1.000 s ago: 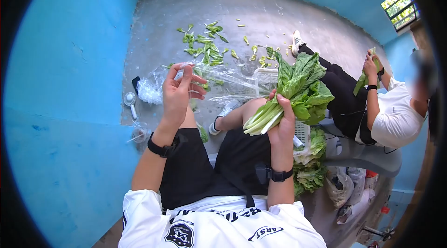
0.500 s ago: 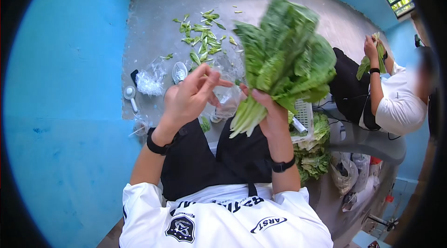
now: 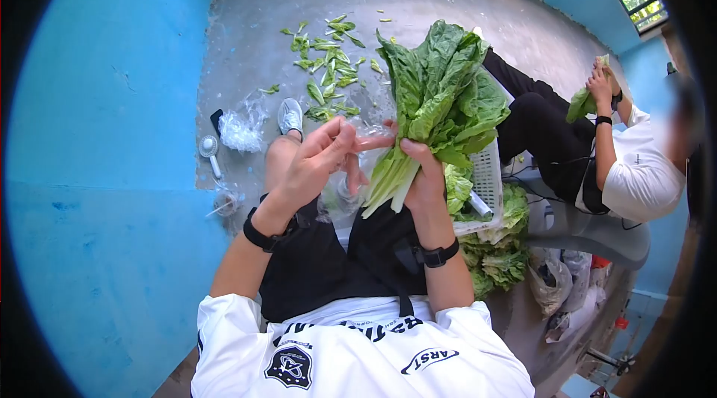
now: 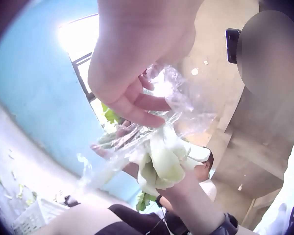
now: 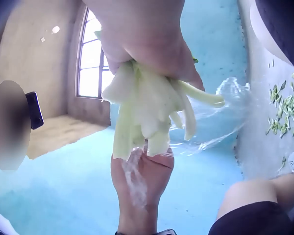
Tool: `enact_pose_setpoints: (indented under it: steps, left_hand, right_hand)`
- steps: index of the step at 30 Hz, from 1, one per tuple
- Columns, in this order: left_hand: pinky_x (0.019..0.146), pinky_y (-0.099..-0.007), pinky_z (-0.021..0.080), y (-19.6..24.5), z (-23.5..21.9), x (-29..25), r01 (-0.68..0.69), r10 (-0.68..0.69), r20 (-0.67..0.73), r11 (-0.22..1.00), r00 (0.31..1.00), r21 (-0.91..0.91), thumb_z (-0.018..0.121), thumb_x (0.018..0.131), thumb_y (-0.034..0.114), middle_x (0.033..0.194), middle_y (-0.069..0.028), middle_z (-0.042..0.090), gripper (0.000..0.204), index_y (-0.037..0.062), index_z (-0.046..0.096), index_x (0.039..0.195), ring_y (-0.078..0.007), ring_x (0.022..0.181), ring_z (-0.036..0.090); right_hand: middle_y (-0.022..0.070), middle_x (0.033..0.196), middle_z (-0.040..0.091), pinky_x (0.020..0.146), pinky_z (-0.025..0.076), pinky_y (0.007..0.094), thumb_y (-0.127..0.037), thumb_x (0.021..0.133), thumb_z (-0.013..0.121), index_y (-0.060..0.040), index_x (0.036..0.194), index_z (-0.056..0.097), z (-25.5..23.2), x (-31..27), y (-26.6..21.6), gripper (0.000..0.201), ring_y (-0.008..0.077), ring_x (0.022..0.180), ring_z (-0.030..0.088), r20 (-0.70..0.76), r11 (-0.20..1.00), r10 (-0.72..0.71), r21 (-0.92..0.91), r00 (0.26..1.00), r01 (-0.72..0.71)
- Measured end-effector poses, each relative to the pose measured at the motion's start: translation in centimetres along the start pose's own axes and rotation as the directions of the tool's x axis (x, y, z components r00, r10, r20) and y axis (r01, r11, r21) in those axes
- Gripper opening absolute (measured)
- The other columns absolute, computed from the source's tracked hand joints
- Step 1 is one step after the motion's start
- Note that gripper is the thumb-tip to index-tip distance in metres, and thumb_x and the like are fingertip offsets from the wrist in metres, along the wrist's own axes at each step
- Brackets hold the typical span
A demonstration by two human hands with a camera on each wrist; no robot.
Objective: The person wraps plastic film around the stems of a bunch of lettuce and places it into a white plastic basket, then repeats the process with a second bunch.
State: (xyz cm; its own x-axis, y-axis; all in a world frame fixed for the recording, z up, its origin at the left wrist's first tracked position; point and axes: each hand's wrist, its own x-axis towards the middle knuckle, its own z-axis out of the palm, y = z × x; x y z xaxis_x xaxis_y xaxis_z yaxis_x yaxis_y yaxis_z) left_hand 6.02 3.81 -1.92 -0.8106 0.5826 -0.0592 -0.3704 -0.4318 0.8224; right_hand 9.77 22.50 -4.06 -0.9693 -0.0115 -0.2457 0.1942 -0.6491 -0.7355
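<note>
My right hand (image 3: 424, 178) grips a bunch of leafy lettuce (image 3: 444, 95) round its pale stems, leaves pointing away from me and cut ends toward my lap. Beside it, my left hand (image 3: 317, 155) pinches clear plastic film (image 3: 337, 200) close to the stems. In the left wrist view, crumpled film (image 4: 179, 95) hangs at my left fingers and stretches across the white stem bases (image 4: 161, 164). From the right wrist, the stems (image 5: 147, 110) fan out below my right palm, with a twisted strand of film (image 5: 134, 181) in front of my left hand (image 5: 159, 171).
A white plastic basket (image 3: 489, 174) with greens stands to my right, more lettuce (image 3: 497, 267) beside it. Trimmed leaves (image 3: 328, 62) litter the floor ahead. Crumpled plastic (image 3: 240, 129) and a white handheld object (image 3: 210, 153) lie left. Another person (image 3: 635, 151) sits at right handling greens.
The film stretched out between my hands has gathered in close to the stems. My left hand has moved right and nearer the lettuce, and the bunch has swung up, then settled slightly lower.
</note>
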Motion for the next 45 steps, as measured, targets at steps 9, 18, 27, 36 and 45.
enact_pose_setpoints:
  steps: [9, 18, 27, 36, 45]
  left_hand:
    - [0.066, -0.0339, 0.055, 0.3, 0.6, -0.7, 0.103, -0.105, -0.023, 0.991, 0.994, -0.084, 0.04, 0.104, 0.035, 0.096, -0.0036, 0.058, 0.033, 0.0047, 0.05, 0.095, -0.0112, 0.049, 0.05]
    - [0.046, -0.0281, 0.048, 1.5, -0.7, -1.5, 0.037, 0.086, -0.165, 0.777, 0.983, 0.628, 0.051, 0.101, 0.025, 0.058, -0.0005, 0.06, 0.025, 0.0043, 0.053, 0.085, -0.0113, 0.044, 0.059]
    - [0.046, -0.0324, 0.044, 0.6, -1.2, -1.5, -0.137, 0.443, -0.035, 0.351, 0.896, 0.926, 0.055, 0.098, 0.019, 0.07, -0.0077, 0.069, 0.018, 0.004, 0.052, 0.088, -0.0215, 0.048, 0.063]
    - [0.046, -0.0299, 0.04, 3.1, -0.2, -2.4, 0.1, 0.167, -0.25, 0.609, 0.954, 0.787, 0.055, 0.098, 0.017, 0.071, -0.012, 0.069, 0.016, 0.0023, 0.053, 0.091, -0.0241, 0.047, 0.057]
    - [0.054, -0.0341, 0.049, -0.7, 6.6, -3.0, -0.095, 0.3, 0.008, 0.276, 0.954, 0.956, 0.065, 0.09, 0.015, 0.077, -0.0121, 0.065, 0.015, 0.001, 0.058, 0.091, -0.0273, 0.067, 0.064]
  right_hand:
    - [0.0173, 0.138, 0.046, 0.078, 0.054, 0.0413, -0.022, 0.085, 0.055, 0.0031, 0.135, 0.042, 1.0, -0.2, 0.6, 0.058, 0.0258, 0.113, 0.056, 0.358, 0.952, 0.046, 0.268, 0.933, -0.15]
    - [0.0101, 0.101, 0.066, 0.08, 0.054, 0.0355, -0.005, 0.083, 0.065, 0.0004, 0.111, 0.059, -0.5, 1.3, 2.4, 0.029, 0.0205, 0.091, 0.065, -0.003, 0.995, -0.018, -0.101, 1.0, 0.018]
    - [0.0061, 0.099, 0.067, 0.079, 0.05, 0.0277, -0.011, 0.082, 0.073, 0.0007, 0.105, 0.063, 0.5, 1.4, 2.7, 0.028, 0.0134, 0.087, 0.064, -0.188, 0.934, -0.16, -0.347, 0.969, 0.087]
    - [0.0112, 0.094, 0.069, 0.071, 0.055, 0.0301, -0.008, 0.083, 0.07, 0.0023, 0.108, 0.061, -1.0, 2.4, 3.2, 0.029, 0.0179, 0.08, 0.067, -0.249, 0.924, -0.202, -0.369, 0.947, 0.101]
    - [0.01, 0.101, 0.069, 0.081, 0.05, 0.0293, -0.024, 0.091, 0.065, 0.0036, 0.107, 0.064, -0.8, 2.3, 5.0, 0.032, 0.0163, 0.09, 0.065, -0.057, 0.905, -0.255, -0.364, 0.965, 0.218]
